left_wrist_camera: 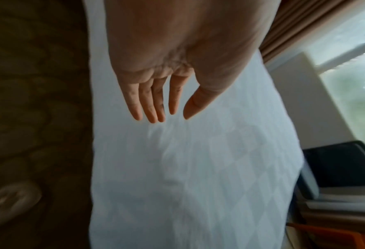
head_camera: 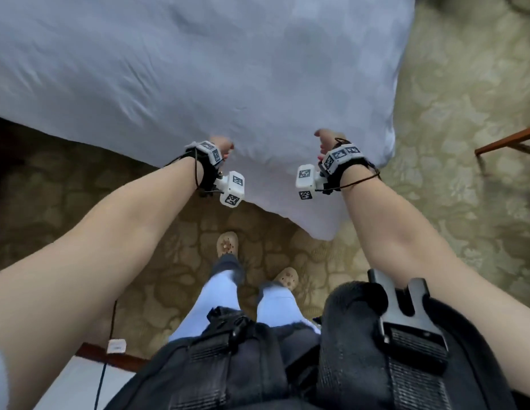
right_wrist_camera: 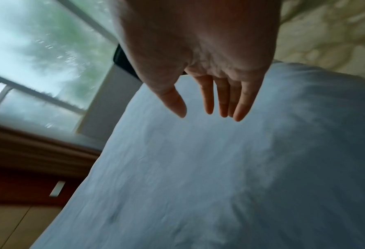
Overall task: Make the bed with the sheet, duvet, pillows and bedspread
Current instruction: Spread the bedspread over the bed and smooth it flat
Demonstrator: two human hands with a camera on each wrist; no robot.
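A white duvet (head_camera: 198,69) with a faint diamond pattern covers the bed, and its near corner (head_camera: 323,226) hangs down toward the carpet. Both of my hands hover at the near edge by that corner. My left hand (head_camera: 224,147) is on the left, my right hand (head_camera: 324,142) about a forearm's width to its right. In the left wrist view the left hand (left_wrist_camera: 171,111) has straight, spread fingers over the duvet (left_wrist_camera: 187,168) and holds nothing. The right hand (right_wrist_camera: 208,109) is the same over the duvet (right_wrist_camera: 198,168). No pillows or bedspread are in view.
Patterned green carpet (head_camera: 450,202) surrounds the bed. My feet (head_camera: 227,244) stand just before the hanging corner. A wooden furniture edge (head_camera: 506,140) lies to the right, and a cable with a white adapter (head_camera: 116,346) at lower left. A window (right_wrist_camera: 38,50), curtain (left_wrist_camera: 305,25) and dark chair (left_wrist_camera: 337,165) stand beyond the bed.
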